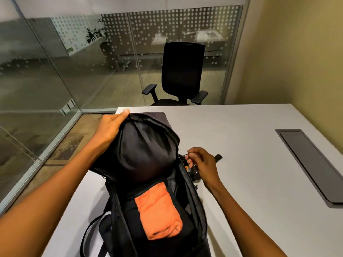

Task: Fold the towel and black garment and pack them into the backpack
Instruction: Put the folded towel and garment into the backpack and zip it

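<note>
1. A black backpack (pixel 148 151) lies open on a pale grey worktop (pixel 250 145), its main compartment facing up
2. A folded orange towel (pixel 157 210) sits inside the compartment, resting on dark fabric that may be the black garment; the two blacks cannot be told apart
3. The left hand (pixel 109 127) grips the far edge of the backpack's front flap, holding it up
4. The right hand (pixel 202 164) pinches a zipper pull (pixel 186 155) at the backpack's right rim
5. A black office chair (pixel 181 75) stands beyond the worktop, before a glass partition
</note>
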A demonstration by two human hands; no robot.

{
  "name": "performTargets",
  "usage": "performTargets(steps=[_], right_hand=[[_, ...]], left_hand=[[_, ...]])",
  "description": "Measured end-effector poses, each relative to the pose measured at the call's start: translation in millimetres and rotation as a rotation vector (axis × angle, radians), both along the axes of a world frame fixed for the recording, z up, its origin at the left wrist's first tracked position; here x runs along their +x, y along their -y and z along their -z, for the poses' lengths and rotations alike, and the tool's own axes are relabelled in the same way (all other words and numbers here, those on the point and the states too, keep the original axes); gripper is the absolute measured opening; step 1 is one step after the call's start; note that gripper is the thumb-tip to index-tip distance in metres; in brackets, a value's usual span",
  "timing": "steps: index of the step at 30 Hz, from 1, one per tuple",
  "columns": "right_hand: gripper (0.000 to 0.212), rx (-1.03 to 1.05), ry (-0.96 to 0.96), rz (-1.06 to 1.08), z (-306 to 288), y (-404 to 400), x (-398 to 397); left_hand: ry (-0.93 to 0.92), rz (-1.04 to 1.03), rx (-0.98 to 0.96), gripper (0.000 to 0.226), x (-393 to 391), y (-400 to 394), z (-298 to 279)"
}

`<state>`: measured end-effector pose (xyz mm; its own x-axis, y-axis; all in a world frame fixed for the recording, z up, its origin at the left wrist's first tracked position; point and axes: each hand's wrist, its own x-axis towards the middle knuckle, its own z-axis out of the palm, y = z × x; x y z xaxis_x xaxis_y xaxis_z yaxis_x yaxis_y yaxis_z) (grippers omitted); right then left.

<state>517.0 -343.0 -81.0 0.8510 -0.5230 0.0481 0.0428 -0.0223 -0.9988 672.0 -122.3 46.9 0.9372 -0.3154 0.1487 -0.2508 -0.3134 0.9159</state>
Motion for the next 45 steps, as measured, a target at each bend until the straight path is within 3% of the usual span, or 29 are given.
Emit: performTargets(steps=[4,7,9,12,15,17,18,21,23,28,32,37,40,45], right_hand=[[0.013,-0.15,-0.063,-0.054,-14.2,2.9,2.6],[0.016,-0.395,-0.197,-0.031,-11.6,16.2,-3.1],[0.007,-0.372,-0.229,0.06,-7.3,22.3,-11.0],[0.011,-0.251,-0.281,0.175,3.6,21.9,-28.2],[0.015,-0.24,-0.339,0.205,13.0,13.1,-39.9],[0.018,-0.095,-0.295,0.266,5.3,10.2,-36.4],[0.018,-0.02,-0.267,0.298,-1.0,9.9,-30.4],[0.021,0.043,-0.235,0.307,-21.1,7.8,-16.2],[0.025,0.045,-0.251,0.314,-23.5,7.1,-15.5],[0.041,0.204,-0.14,0.294,-11.7,19.2,-29.3],[0.041,0.067,-0.084,0.13,-12.7,18.7,-20.1],[0.029,-0.028,-0.17,-0.151,-0.5,44.3,-20.5],[0.043,-0.221,-0.22,-0.17,15.8,34.4,-12.1],[0.036,-0.265,-0.243,-0.148,32.9,11.7,14.8]], left_hand=[[0.066,0.092,0.23,0.064,-10.1,3.9,-9.7],[0.259,0.113,0.367,0.031,-28.7,17.4,-25.5],[0.337,0.159,0.437,0.032,-42.6,35.9,-37.4],[0.309,0.179,0.694,0.067,-58.5,66.7,-49.4],[0.484,0.139,0.963,0.045,-72.4,95.9,-52.7],[0.694,0.188,0.847,0.026,-84.8,121.7,-47.4],[0.734,0.27,0.792,0.029,-91.5,134.2,-42.4],[0.463,0.521,0.935,0.049,-115.1,167.3,-12.5],[0.296,0.493,1.06,0.042,-124.0,174.7,16.2],[0.079,0.408,0.986,0.039,-110.7,158.1,56.3],[0.057,0.275,0.856,0.016,-107.4,142.0,82.2],[0.219,0.219,0.908,0.018,-107.5,138.5,93.8],[0.238,0.229,0.884,0.016,-105.6,142.1,91.7],[0.247,0.183,0.862,0.026,-98.5,142.5,91.4]])
